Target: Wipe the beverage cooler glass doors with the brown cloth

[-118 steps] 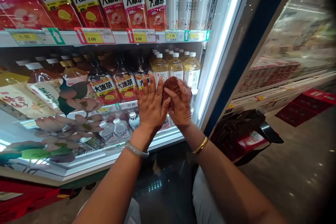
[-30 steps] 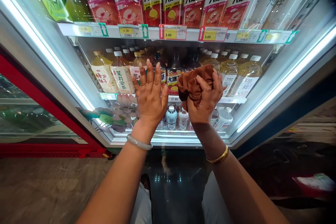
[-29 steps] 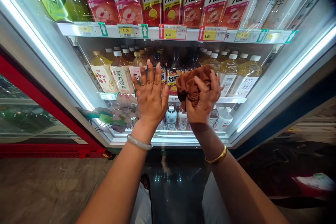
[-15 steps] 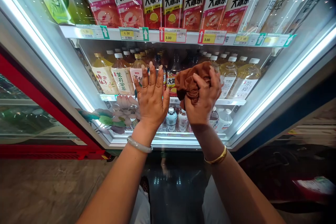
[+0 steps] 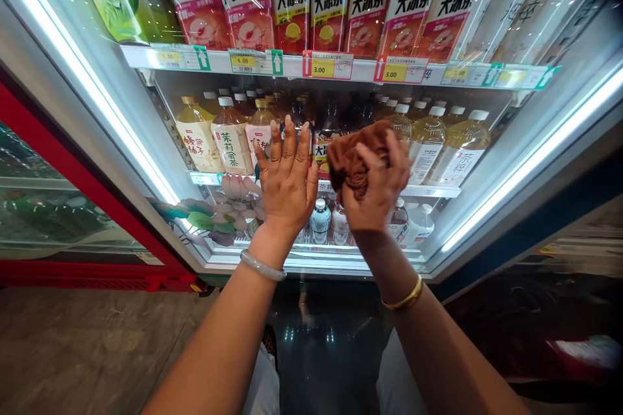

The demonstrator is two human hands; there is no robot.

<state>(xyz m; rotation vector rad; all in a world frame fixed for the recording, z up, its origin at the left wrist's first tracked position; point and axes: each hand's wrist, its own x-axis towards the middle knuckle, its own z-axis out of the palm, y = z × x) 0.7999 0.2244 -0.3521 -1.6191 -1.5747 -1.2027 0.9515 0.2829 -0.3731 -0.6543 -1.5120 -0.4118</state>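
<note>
My left hand [image 5: 288, 181] lies flat against the glass door [image 5: 160, 110] of a drinks fridge, fingers stretched upward and together, with a pale bangle on the wrist. Just to its right, my right hand [image 5: 377, 191] is closed round a bunched brown cloth [image 5: 353, 155] and holds it against the same glass; a gold bangle sits on that wrist. Behind the glass, at the height of both hands, stand tea bottles [image 5: 428, 142] on a white shelf [image 5: 438, 191].
An upper shelf [image 5: 341, 66] carries price tags and tall red-labelled bottles [image 5: 292, 0]. Lit strips run down both door edges [image 5: 530, 155]. A red-framed fridge [image 5: 58, 168] stands at the left. Small water bottles [image 5: 320, 220] sit on the bottom shelf. A flower sticker [image 5: 219, 214] marks the glass.
Since 3.9 s ago the view has swung so the fridge door faces me squarely. In the last second the right hand has shifted the cloth slightly left and down; the left hand stays flat.
</note>
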